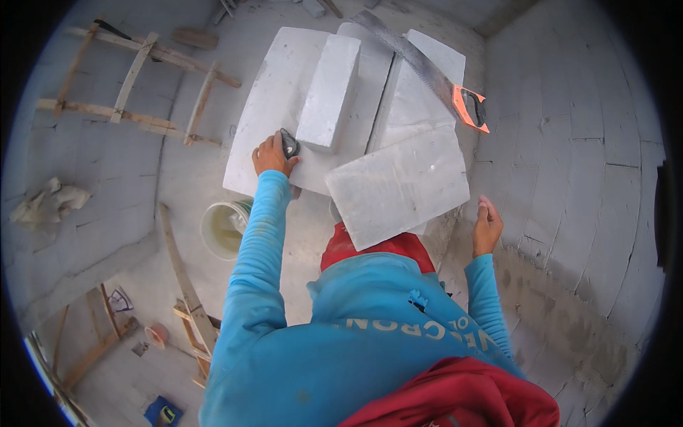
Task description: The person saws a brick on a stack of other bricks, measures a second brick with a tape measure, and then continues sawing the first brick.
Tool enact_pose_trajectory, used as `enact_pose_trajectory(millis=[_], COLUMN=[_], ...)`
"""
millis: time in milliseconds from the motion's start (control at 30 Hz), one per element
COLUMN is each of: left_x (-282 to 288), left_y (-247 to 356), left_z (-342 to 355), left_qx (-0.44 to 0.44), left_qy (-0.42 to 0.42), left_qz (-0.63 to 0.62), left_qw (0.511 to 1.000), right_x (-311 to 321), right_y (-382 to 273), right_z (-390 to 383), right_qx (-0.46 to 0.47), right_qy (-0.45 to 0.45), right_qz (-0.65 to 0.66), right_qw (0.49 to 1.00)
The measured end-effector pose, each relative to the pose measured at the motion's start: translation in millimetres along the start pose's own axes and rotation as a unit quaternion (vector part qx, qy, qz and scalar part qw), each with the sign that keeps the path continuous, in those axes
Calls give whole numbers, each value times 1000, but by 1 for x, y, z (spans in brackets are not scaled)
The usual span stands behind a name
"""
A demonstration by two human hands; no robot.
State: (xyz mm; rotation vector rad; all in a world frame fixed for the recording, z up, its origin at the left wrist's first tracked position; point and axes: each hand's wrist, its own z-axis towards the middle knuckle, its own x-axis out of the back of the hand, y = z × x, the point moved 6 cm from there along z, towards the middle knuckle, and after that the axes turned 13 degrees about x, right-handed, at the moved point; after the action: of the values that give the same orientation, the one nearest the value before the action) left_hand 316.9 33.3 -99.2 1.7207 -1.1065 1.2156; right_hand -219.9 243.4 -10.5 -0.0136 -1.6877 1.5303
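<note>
Large pale blocks are stacked in front of me. My left hand [270, 155] grips a small dark, rounded object [289, 144] that looks like a tape measure, on the wide block [274, 107] at the left. Just beyond it a narrower block [330, 92] lies lengthwise on top. A flat rectangular block [402, 183] sits tilted at the near side, close against my body. Off its right edge my right hand [487, 228] hangs in the air with curled fingers; what they hold, if anything, is hidden. A handsaw [427, 67] with an orange-and-black handle lies across the far right blocks.
A bucket [222, 231] stands left of the blocks, beside my left forearm. A wooden ladder-like frame [135, 85] is at the far left. A long plank [186, 274] leans at lower left. A block wall [569, 171] rises close on the right.
</note>
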Motion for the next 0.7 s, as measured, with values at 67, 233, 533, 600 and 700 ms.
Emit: enact_pose_trajectory(millis=[67, 233, 533, 600, 700], left_x=[-5, -1, 16, 51, 82], left_y=[1, -23, -107, -75, -12], left_z=[2, -1, -129, -169, -212], left_qx=[-13, -12, 133, 36, -21], left_qy=[-3, 42, -221, -325, -461], left_qz=[1, -69, -728, -767, -731], left_qw=[1000, 997, 636, 552, 503], right_x=[2, -8, -57, -88, -127], right_y=[-9, -24, -114, -146, -177], right_z=[-13, -30, -40, -52, -82], right_qx=[-14, -22, 10, 60, -61], right_qy=[10, 8, -157, -233, -366], right_qz=[1, 39, 101, 121, 208], right_qw=[1000, 999, 982, 963, 905])
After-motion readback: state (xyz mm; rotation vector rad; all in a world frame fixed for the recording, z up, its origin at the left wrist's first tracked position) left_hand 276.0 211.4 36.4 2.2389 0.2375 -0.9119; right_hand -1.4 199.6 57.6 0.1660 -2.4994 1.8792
